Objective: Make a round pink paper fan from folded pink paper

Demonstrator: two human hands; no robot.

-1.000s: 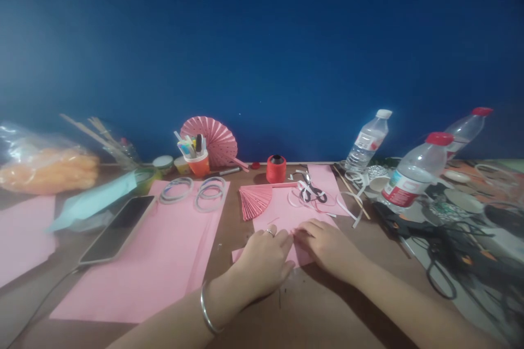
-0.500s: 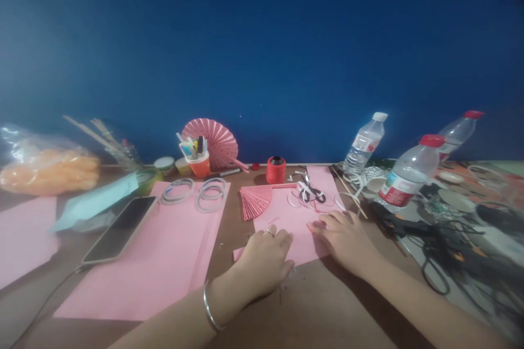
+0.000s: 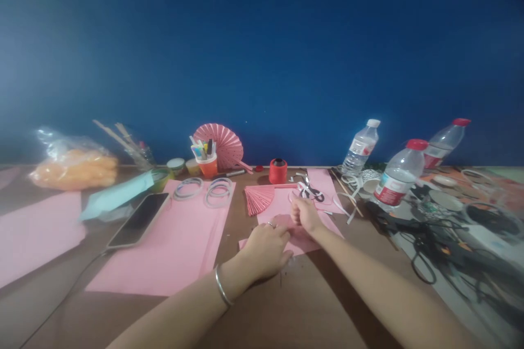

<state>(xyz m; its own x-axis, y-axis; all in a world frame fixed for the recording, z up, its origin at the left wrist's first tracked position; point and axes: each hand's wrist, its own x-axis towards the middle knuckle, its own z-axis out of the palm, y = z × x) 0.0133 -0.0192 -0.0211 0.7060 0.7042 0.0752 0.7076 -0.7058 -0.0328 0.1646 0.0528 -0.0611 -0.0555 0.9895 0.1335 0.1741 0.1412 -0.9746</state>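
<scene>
A single head-worn camera looked forward and slightly down across the worktop (image 3: 319, 305) toward a blue wall (image 3: 262, 54). It sat close above the person's forearms, the hands showing low in the middle. The wall filled the upper half, the worktop's far edge crossing mid-picture.

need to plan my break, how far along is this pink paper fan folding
One round pink fan stands finished by the wall, and a pleated half fan lies done on the table. In hand: the left hand presses a pink sheet flat while the right hand pinches its far part. It looks mostly unpleated, and the large pink sheet is unfolded.
</scene>
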